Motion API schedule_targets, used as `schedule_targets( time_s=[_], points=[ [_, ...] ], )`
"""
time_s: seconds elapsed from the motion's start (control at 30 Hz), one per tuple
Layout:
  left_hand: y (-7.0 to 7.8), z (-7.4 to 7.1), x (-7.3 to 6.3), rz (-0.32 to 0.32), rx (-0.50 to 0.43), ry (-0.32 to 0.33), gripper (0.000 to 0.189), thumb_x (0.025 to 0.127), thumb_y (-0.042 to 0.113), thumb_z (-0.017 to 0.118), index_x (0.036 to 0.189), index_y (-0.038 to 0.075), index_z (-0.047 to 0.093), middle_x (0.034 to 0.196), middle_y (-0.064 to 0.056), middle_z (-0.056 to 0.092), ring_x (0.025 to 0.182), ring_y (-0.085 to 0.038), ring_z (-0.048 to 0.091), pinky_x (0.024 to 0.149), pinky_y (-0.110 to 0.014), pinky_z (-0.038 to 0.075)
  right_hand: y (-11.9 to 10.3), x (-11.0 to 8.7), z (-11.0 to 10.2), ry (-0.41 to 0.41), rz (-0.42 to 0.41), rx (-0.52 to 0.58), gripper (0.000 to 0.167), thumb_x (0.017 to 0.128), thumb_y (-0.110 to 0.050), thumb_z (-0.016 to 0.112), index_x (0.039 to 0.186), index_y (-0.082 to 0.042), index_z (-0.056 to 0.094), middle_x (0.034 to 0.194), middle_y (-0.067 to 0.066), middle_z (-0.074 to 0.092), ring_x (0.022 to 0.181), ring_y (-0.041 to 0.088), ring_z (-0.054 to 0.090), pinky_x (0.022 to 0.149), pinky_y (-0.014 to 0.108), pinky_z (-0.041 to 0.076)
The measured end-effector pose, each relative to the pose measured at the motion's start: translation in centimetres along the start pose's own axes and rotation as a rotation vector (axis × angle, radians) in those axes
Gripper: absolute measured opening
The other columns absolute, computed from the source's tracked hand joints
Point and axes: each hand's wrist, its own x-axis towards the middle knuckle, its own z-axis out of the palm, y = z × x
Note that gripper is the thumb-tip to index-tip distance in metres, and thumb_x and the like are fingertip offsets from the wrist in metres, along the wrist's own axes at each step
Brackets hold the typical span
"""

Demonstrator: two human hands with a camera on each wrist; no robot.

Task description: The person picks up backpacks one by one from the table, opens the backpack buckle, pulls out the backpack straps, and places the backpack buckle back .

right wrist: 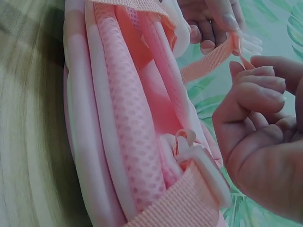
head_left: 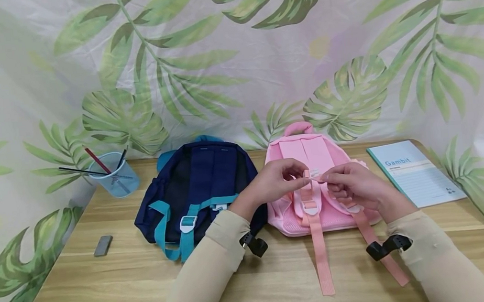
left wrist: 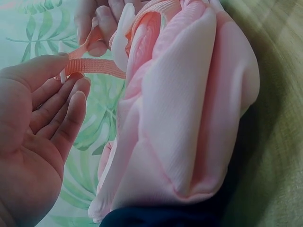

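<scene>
A pink backpack (head_left: pixel 278 196) lies back-up on the table, with its coral webbing straps toward me. Over it, my left hand (head_left: pixel 277 181) pinches a narrow coral chest strap (left wrist: pixel 102 66) at its white pronged buckle (right wrist: pixel 251 43). My right hand (head_left: pixel 354 182) holds the strap's loose end between thumb and index finger, close beside the left fingertips. The strap runs from the buckle back to the backpack's shoulder strap. White adjuster buckles (head_left: pixel 310 208) sit lower on the shoulder straps, and two wide strap tails (head_left: pixel 322 259) hang down onto the tabletop.
Left of the pink backpack lies a navy backpack (head_left: pixel 201 174) with teal straps. A blue mesh cup (head_left: pixel 119 181) with pens stands at the back left, a grey eraser-like block (head_left: pixel 103 245) nearer. At right is a notebook (head_left: pixel 417 174). A leaf-print curtain (head_left: pixel 260 63) backs the table.
</scene>
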Motion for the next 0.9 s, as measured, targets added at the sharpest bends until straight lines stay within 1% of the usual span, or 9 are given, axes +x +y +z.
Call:
schedule_targets(
  time_s=[0.13,0.23,0.43,0.6,0.8,0.9],
  points=[
    [-0.1,0.0,0.0,0.008,0.001,0.003,0.023,0.1,0.014,0.078,0.121,0.004,0.074,0.108,-0.012,0.076,0.096,-0.01,0.068,0.085,-0.019,0.054,0.1,0.0,-0.2,-0.032,0.0,0.027,0.026,0.114,-0.017,0.055,0.103,-0.012,0.077,0.073,-0.004,0.05,0.06,0.006,0.041,0.055,0.021,0.034],
    [-0.2,0.0,0.0,0.007,-0.007,0.001,0.024,0.1,0.014,0.078,0.121,0.004,0.074,0.108,-0.012,0.076,0.096,-0.01,0.068,0.085,-0.019,0.054,0.2,0.1,-0.2,-0.037,-0.004,0.037,0.026,0.114,-0.016,0.054,0.1,-0.013,0.076,0.072,-0.005,0.049,0.06,0.006,0.04,0.055,0.021,0.033],
    [-0.2,0.1,0.0,-0.007,-0.033,-0.004,0.023,0.1,0.014,0.078,0.12,0.004,0.074,0.108,-0.011,0.076,0.095,-0.01,0.068,0.084,-0.019,0.054,0.0,0.0,0.0,-0.013,-0.015,0.039,0.023,0.114,-0.013,0.052,0.107,-0.011,0.074,0.074,-0.004,0.05,0.062,0.007,0.041,0.054,0.019,0.036],
    [-0.2,0.2,0.2,-0.007,-0.047,-0.007,0.023,0.099,0.014,0.078,0.12,0.004,0.075,0.107,-0.012,0.076,0.093,-0.009,0.067,0.084,-0.018,0.054,-0.3,0.1,0.4,-0.012,-0.013,0.041,0.022,0.114,-0.012,0.051,0.107,-0.011,0.071,0.074,-0.005,0.049,0.062,0.007,0.041,0.054,0.018,0.036],
    [-0.2,0.3,0.2,0.005,-0.044,-0.01,0.022,0.099,0.012,0.079,0.119,0.003,0.075,0.104,-0.012,0.075,0.09,-0.007,0.065,0.081,-0.017,0.053,-0.5,0.4,0.8,-0.012,-0.006,0.025,0.02,0.115,-0.016,0.051,0.107,-0.006,0.066,0.068,-0.008,0.043,0.056,0.005,0.036,0.052,0.02,0.03],
    [-0.3,0.3,0.2,0.01,-0.038,-0.01,0.022,0.099,0.012,0.079,0.119,0.003,0.076,0.103,-0.011,0.075,0.089,-0.007,0.064,0.08,-0.018,0.053,-0.5,0.4,1.0,-0.021,-0.008,0.05,0.023,0.115,-0.016,0.047,0.101,-0.007,0.063,0.068,-0.008,0.04,0.055,0.004,0.034,0.053,0.021,0.026]
  ],
)
